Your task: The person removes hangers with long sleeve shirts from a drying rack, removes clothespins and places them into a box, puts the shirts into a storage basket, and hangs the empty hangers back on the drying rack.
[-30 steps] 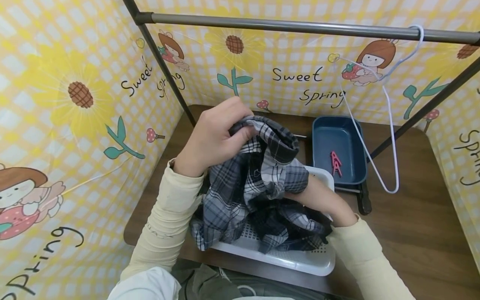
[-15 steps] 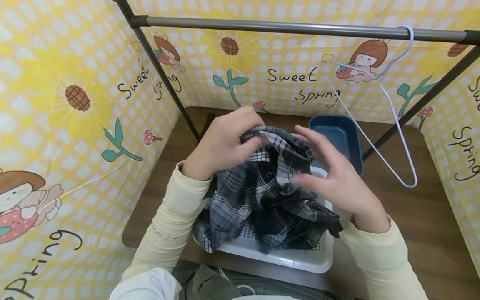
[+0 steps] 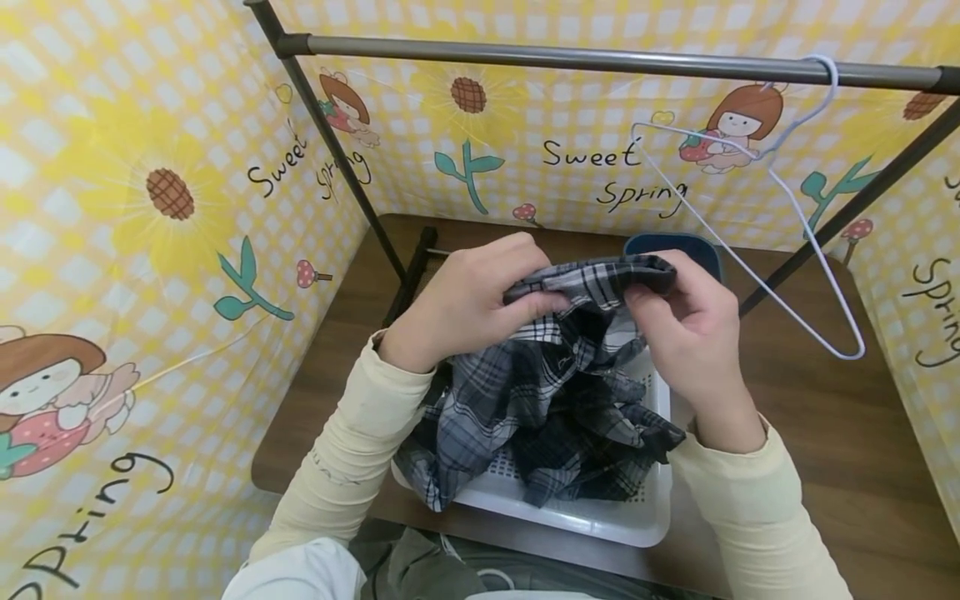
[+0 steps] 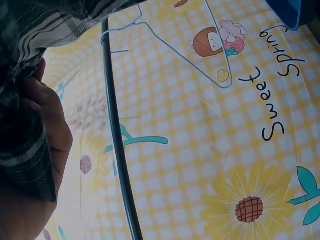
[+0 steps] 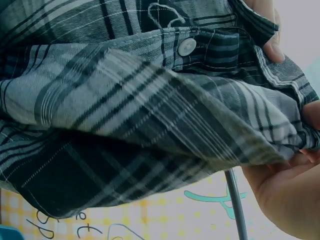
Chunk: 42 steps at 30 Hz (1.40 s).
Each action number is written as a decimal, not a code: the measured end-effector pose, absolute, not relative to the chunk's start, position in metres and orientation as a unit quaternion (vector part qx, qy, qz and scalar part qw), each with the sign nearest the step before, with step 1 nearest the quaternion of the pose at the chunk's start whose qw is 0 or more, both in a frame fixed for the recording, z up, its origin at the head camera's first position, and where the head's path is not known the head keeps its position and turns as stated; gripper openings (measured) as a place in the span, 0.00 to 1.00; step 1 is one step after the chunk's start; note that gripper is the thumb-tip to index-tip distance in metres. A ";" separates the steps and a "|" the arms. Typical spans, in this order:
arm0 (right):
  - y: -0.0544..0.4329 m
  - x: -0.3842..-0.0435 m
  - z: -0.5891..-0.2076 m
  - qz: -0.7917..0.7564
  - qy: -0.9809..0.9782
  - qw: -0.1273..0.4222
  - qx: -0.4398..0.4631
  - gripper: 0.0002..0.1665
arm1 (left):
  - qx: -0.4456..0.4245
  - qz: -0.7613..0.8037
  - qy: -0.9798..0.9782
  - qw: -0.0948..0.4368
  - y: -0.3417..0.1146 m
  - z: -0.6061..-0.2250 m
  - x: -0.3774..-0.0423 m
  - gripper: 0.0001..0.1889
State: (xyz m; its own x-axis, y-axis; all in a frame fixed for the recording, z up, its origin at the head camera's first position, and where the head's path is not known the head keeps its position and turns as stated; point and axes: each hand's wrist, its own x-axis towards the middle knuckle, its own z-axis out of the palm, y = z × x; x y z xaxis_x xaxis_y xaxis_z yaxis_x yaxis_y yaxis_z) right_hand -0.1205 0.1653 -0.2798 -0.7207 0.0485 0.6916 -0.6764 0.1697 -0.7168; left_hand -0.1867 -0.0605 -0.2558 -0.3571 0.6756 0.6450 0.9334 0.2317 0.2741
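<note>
A dark grey, black and white plaid shirt (image 3: 487,400) is bunched in the white basket (image 3: 570,527), its upper part lifted between both hands. My left hand (image 3: 476,292) pinches a folded edge, thumb on the near side. On the opposite end of that edge, my right hand (image 3: 693,329) grips the cloth between thumb and fingers. Close up in the right wrist view, the shirt's fabric (image 5: 165,107) shows a white button (image 5: 187,47). In the left wrist view, my left hand (image 4: 57,125) is partly covered by cloth.
Behind the basket, a grey metal rail (image 3: 562,57) runs across, with a white wire hanger (image 3: 851,357) hooked on its right part. A blue tray (image 3: 671,243) stands at the back, partly hidden by my right hand. Printed yellow sheeting encloses the brown table (image 3: 810,400).
My right hand came out from inside the shirt, moved up and took hold of the edge's right end. The edge is now stretched straighter between both hands, while my left hand keeps its hold.
</note>
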 end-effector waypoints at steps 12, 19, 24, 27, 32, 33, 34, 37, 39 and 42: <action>0.179 -0.126 -0.281 0.658 -0.643 0.359 0.158 0.07 | -0.399 -0.385 -0.831 0.041 -0.108 -0.283 -0.184 0.43; 0.195 -0.121 -0.271 0.724 -0.561 0.389 0.102 0.09 | -0.214 -0.263 -0.925 -0.175 -0.157 -0.344 -0.190 0.42; 0.199 -0.119 -0.268 0.760 -0.505 0.397 0.099 0.10 | -0.164 -0.209 -0.935 -0.236 -0.172 -0.394 -0.195 0.42; 0.198 -0.120 -0.268 0.769 -0.494 0.392 0.106 0.10 | -0.161 -0.211 -0.939 -0.219 -0.174 -0.405 -0.195 0.37; 0.197 -0.119 -0.268 0.772 -0.490 0.391 0.106 0.11 | -0.166 -0.192 -0.958 -0.134 -0.176 -0.405 -0.198 0.25; 0.197 -0.119 -0.268 0.772 -0.490 0.391 0.105 0.11 | -0.169 -0.191 -0.961 -0.111 -0.177 -0.403 -0.198 0.22; 0.197 -0.119 -0.267 0.770 -0.493 0.392 0.103 0.11 | -0.170 -0.192 -0.962 -0.089 -0.176 -0.399 -0.198 0.20; 0.196 -0.118 -0.266 0.768 -0.495 0.395 0.100 0.12 | -0.178 -0.219 -0.959 -0.033 -0.173 -0.382 -0.192 0.17; 0.195 -0.118 -0.265 0.776 -0.481 0.394 0.102 0.12 | -0.198 -0.248 -0.948 -0.009 -0.167 -0.370 -0.186 0.16; 0.195 -0.117 -0.265 0.778 -0.473 0.400 0.099 0.12 | -0.252 -0.295 -0.922 -0.004 -0.156 -0.353 -0.174 0.16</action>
State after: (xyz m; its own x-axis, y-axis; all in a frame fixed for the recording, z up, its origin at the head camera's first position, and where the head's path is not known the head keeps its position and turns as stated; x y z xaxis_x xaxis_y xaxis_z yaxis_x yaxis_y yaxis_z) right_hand -0.1168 0.1953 -0.2652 -0.6603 0.5287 0.5334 -0.7168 -0.2318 -0.6576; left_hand -0.1742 -0.1557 -0.3529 -0.8730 0.4670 0.1410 0.4621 0.6991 0.5456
